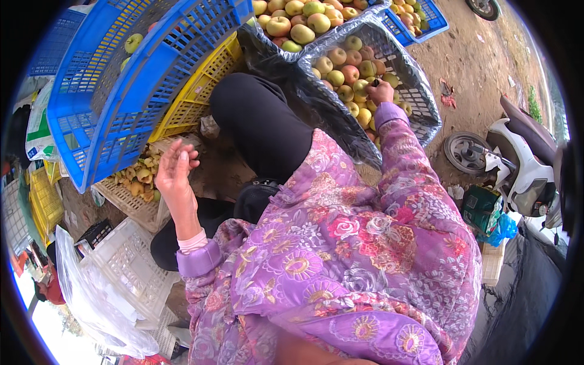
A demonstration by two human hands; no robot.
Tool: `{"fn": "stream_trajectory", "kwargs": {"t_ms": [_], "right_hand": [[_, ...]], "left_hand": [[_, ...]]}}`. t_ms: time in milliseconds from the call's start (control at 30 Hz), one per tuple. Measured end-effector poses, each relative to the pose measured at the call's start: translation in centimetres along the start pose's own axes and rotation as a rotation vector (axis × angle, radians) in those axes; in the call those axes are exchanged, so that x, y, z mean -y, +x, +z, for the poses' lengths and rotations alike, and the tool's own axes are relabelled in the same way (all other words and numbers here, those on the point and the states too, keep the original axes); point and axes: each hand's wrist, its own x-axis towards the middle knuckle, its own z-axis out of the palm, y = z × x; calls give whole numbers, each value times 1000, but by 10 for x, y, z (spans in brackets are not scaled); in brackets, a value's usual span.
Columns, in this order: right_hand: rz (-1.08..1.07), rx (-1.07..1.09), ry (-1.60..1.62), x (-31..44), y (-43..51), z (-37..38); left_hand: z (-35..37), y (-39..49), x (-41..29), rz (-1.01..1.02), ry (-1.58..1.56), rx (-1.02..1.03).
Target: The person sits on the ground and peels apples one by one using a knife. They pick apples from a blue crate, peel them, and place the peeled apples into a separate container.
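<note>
My right hand [381, 93] reaches into a plastic-lined crate [422, 93] of apples [350, 74]. Its fingers close around a small dark object [375, 83], which shows only at one end and is too small to identify. Loosely curled, with its fingers apart, my left hand [178, 175] hangs empty over my lap. Beside that hand is a large tilted blue plastic crate [132, 107] with a few apples inside. Below it, a pale crate [132, 203] holds cut yellowish-brown fruit pieces [141, 175].
Another lined crate of apples [303, 23] stands at the top, with a blue crate [426, 23] beyond. A yellow crate [200, 89] is under the tilted one. White crates [130, 269] and a clear plastic bag [86, 292] sit at lower left. A scooter [524, 164] is parked at right.
</note>
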Motion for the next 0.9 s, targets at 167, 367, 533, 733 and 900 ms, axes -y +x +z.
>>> {"fn": "stream_trajectory", "kwargs": {"t_ms": [167,367,533,733,900], "right_hand": [[123,-34,385,-22,6,18],[292,-288,874,32,-32,-41],[-103,82,1032,189,-84,-90],[-541,369,1300,402,-130,-105],[-741,538,1840,523,-116,-110]], "left_hand": [[-15,-13,17,-30,16,-33],[-29,-15,27,-59,-15,-74],[-39,-17,25,-76,4,-58],[-62,-5,-31,147,55,21],[-92,16,-115,391,179,3]]}}
